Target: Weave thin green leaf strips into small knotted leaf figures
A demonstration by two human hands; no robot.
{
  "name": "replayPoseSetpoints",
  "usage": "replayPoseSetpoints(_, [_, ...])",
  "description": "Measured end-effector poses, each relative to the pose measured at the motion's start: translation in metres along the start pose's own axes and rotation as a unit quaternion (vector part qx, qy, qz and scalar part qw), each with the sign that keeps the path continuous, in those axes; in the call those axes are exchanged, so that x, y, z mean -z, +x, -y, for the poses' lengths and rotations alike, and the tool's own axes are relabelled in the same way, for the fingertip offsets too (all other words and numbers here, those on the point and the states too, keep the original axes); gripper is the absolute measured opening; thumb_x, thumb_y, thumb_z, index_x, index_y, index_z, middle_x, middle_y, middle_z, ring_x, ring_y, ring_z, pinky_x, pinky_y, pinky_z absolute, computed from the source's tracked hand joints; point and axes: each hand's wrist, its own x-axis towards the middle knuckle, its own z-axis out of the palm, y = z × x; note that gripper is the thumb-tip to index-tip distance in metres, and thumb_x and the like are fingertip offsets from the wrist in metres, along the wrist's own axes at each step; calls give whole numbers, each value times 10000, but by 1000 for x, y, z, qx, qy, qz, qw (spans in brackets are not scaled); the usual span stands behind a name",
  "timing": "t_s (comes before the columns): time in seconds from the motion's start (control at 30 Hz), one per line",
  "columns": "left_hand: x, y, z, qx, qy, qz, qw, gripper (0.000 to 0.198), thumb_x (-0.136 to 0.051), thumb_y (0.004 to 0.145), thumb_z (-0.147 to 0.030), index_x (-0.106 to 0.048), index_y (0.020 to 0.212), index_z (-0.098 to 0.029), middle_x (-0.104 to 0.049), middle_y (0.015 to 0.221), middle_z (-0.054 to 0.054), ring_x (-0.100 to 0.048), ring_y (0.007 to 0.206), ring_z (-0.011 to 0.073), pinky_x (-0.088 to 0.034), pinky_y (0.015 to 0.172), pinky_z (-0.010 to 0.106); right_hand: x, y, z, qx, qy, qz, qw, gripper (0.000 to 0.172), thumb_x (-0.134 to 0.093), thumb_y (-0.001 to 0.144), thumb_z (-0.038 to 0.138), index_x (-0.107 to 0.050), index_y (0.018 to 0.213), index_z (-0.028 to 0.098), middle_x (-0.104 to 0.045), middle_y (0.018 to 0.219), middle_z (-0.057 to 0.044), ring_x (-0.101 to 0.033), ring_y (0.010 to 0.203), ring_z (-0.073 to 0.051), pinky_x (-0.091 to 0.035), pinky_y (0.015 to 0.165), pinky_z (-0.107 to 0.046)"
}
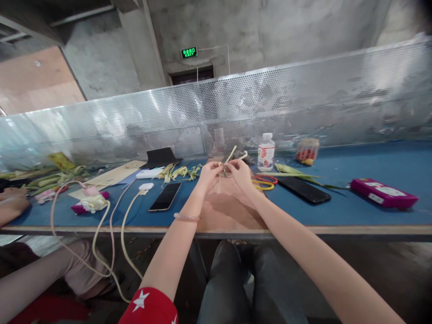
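My left hand [209, 172] and my right hand [239, 171] meet above a brown paper sheet [222, 209] on the blue table [354, 207]. Both pinch a small woven piece of pale green leaf strip [231, 155], whose loose ends stick up between the fingers. A pale bangle sits on my left wrist. Several finished leaf pieces [180, 171] lie just left of my hands.
A black phone [165, 197] and white charger cables lie to the left. Scissors with red and yellow handles [263, 182], long green leaves [293, 172], a second phone [303, 190], a bottle [266, 152], a jar [307, 150] and a pink case [383, 192] lie right. Another person's arm [13, 204] rests at far left.
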Motion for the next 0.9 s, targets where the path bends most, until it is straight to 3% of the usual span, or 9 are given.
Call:
replayPoseSetpoints(0.13, [1,2,4,1,-6,-20,1000,242,-720,639,-299,-625,795,-140,-656,730,33,-596,622,127,-426,603,250,0,-4,1,49,-56,25,997,162,-461,807,244,-562,913,178,-640,840,-63,-586,734,-175,-478,710,-316])
replayPoseSetpoints(0.27, [4,5,9,5,-1,-24,1000,252,-728,631,-296,-602,789,-145,-641,711,25,-571,573,111,-423,577,245,3,-3,-2,83,-100,43,991,379,-459,803,189,-490,1181,181,-643,836,-51,-585,773,-192,-461,762,-352])
replayPoseSetpoints(0.47, [5,6,11,10,25,24,999,245,-743,601,-287,-606,749,-148,-635,668,11,-546,556,103,-407,565,233,13,7,-3,101,-113,49,987,495,-514,784,170,-428,1272,174,-663,859,-53,-587,898,-208,-400,917,-408])
replayPoseSetpoints(0.67, [3,3,8,5,40,82,996,223,-730,598,-280,-622,739,-146,-631,659,2,-516,537,90,-374,540,223,21,11,1,71,-81,77,991,526,-571,741,166,-434,1249,158,-668,783,-28,-625,763,-178,-474,795,-347])
replayPoseSetpoints(0.9, [1,1,4,8,40,100,994,254,-742,583,-307,-608,716,-137,-613,627,-2,-497,516,88,-353,530,231,19,10,-1,21,-22,110,993,569,-539,742,195,-394,1291,159,-653,768,-10,-620,653,-147,-510,582,-259])
